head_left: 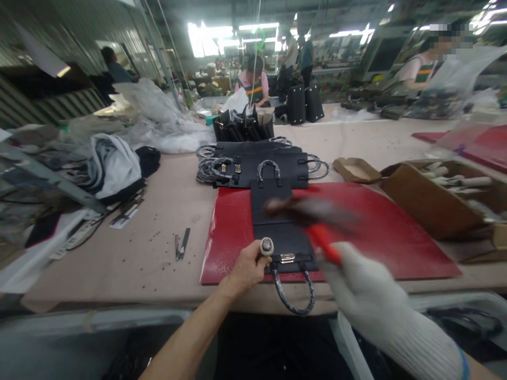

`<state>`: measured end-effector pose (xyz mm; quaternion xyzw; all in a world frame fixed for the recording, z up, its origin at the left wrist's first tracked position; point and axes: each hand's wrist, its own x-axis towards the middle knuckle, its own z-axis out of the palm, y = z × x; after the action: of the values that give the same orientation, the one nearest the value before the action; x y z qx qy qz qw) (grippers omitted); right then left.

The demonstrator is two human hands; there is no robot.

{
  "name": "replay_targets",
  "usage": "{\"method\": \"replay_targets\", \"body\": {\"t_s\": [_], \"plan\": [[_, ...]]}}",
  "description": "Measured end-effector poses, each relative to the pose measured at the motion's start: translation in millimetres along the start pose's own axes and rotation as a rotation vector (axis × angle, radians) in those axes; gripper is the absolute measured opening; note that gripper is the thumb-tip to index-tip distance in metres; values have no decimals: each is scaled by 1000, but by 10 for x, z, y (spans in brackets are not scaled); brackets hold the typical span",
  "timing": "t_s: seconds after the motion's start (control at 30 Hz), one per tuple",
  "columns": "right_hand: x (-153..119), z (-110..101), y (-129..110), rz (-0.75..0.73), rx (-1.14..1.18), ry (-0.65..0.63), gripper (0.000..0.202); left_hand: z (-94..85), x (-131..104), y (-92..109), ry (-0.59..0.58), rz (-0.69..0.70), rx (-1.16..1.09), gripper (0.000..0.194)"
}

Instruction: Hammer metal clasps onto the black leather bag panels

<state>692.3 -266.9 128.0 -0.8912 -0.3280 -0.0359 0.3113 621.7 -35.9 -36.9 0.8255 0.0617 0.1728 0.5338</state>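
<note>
A black bag panel (271, 203) with wrapped loop handles and a metal clasp (287, 258) lies on a red mat (229, 232). My bare left hand (249, 266) is closed around a short upright tool (266, 246) with a pale rim and metal top, at the panel's near left corner by the clasp. My right hand (356, 285), in a white knitted glove, grips the red handle of a hammer (312, 211). The hammer head is blurred by motion and hangs over the panel, right of and beyond the upright tool.
More black bag panels (253, 163) are stacked behind the mat. At right stand an open cardboard box (428, 195) and a small cardboard tray (356, 170). Thin tools (182, 245) lie on the left of the table (166, 211). Several people are in the background.
</note>
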Motion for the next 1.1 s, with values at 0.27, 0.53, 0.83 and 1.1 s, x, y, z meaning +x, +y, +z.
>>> {"method": "replay_targets", "body": {"t_s": [0.27,0.53,0.83,1.1], "plan": [[-62,187,890,240,-430,-195,28,-6,-18,-57,3,15,26,10],[-83,495,1536,289,-603,-57,44,-23,4,53,-37,-38,30,8],[-95,1220,1116,-107,-188,-82,45,11,-186,34,18,89,86,18],[-166,1295,1126,-89,-134,-60,43,-26,-163,-123,425,-255,-255,33]]}}
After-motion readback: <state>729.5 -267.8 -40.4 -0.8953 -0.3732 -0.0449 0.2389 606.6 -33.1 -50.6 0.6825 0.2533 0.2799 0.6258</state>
